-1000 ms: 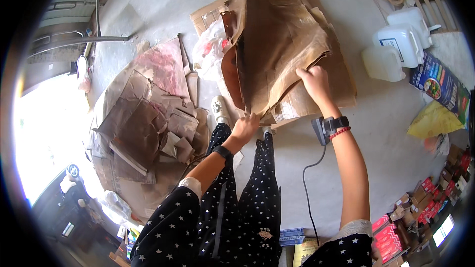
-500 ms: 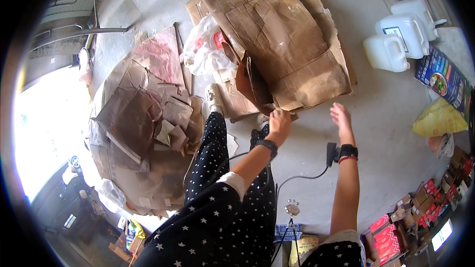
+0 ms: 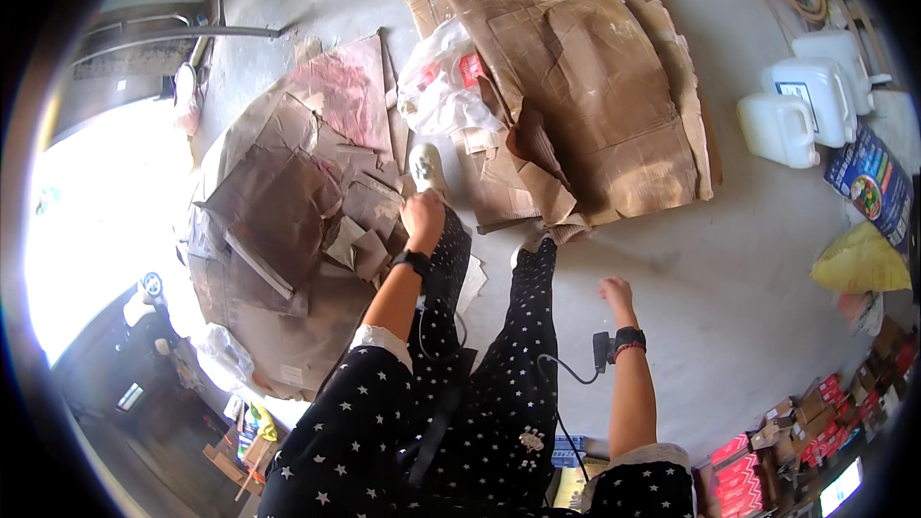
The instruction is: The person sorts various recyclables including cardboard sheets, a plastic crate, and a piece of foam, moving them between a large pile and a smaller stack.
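Left hand (image 3: 422, 220): curled, near jagged brown cardboard heap (image 3: 280, 200); cannot tell if holding.
Right hand (image 3: 617, 297): curled narrow, near rectangular brown cardboard sheet (image 3: 585, 77).

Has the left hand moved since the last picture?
Yes. Judged against the flattened cardboard stack, the left hand has shifted left, away from the stack's near edge and toward the torn cardboard pile.
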The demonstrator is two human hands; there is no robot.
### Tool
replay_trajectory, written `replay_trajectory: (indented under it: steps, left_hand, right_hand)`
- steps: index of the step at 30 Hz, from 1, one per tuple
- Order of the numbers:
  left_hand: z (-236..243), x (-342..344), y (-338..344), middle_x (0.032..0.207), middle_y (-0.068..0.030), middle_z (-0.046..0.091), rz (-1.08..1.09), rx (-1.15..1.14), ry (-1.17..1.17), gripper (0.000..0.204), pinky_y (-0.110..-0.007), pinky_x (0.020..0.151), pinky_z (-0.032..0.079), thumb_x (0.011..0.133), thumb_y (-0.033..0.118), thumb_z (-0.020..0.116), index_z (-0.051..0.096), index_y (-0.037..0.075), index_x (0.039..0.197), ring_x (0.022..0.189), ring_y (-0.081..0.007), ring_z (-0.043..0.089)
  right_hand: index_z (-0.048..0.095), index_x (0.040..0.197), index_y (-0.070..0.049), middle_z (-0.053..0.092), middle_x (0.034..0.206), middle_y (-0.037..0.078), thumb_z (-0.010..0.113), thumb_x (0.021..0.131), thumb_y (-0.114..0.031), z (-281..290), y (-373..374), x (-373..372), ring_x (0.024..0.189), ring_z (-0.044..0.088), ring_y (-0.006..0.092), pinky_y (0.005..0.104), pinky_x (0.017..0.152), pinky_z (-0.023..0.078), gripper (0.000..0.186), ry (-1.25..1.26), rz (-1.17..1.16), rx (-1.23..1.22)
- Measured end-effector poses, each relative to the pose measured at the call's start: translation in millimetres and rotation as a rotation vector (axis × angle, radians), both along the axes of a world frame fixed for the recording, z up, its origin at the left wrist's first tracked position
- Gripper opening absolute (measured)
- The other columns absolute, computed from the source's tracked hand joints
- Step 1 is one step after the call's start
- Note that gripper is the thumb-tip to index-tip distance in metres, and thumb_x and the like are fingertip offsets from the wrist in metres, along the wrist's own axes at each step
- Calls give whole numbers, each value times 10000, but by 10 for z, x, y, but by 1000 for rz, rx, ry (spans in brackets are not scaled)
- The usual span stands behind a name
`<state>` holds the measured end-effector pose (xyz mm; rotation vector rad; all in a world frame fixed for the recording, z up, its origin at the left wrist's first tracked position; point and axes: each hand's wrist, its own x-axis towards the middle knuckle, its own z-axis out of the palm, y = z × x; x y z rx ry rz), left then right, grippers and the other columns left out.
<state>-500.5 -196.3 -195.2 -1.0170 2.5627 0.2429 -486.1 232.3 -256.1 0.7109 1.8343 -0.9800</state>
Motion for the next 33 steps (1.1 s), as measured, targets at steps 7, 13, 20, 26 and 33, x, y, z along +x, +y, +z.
replay_trajectory:
  steps: [7,13,20,26,33]
  left_hand:
    - [-866,-149,-1393,900,-132,596,110,224,-192,236,-384,745,443,653,231,588,638,75,822,870,-281,558]
    - [-1477,-623,-2139,917,-137,601,250,447,-82,291,-354,762,451,614,215,616,639,102,881,867,-280,571]
    - [-2049,-608,-2788,822,-161,611,110,575,-159,326,-367,721,459,621,198,626,615,102,932,781,-302,588]
    - [-2503,-461,-3097,861,-144,601,114,611,-291,278,-355,738,449,611,170,586,612,83,874,835,-295,568]
    - [-2465,-629,-3354,871,-137,605,187,646,-281,283,-351,735,454,626,193,613,609,67,879,834,-272,578]
  right_hand:
    - [581,818,-42,598,630,76,545,746,-181,-287,-1122,-451,496,537,123,231,461,426,161,-21,37,-35]
    - [575,853,-37,603,696,125,532,703,-114,-1238,-2657,-1091,593,585,219,318,557,462,175,363,621,156]
    - [506,1003,-48,499,1058,148,431,739,-88,-1824,-5003,-1911,940,502,312,395,796,405,278,631,738,321]
    - [492,954,-15,484,1027,148,420,758,-52,-2054,-5433,-2197,906,517,318,390,733,455,212,472,1085,450]
    - [489,886,-11,488,965,157,418,757,-25,-2132,-5388,-2377,899,507,320,394,726,456,147,581,1345,373]
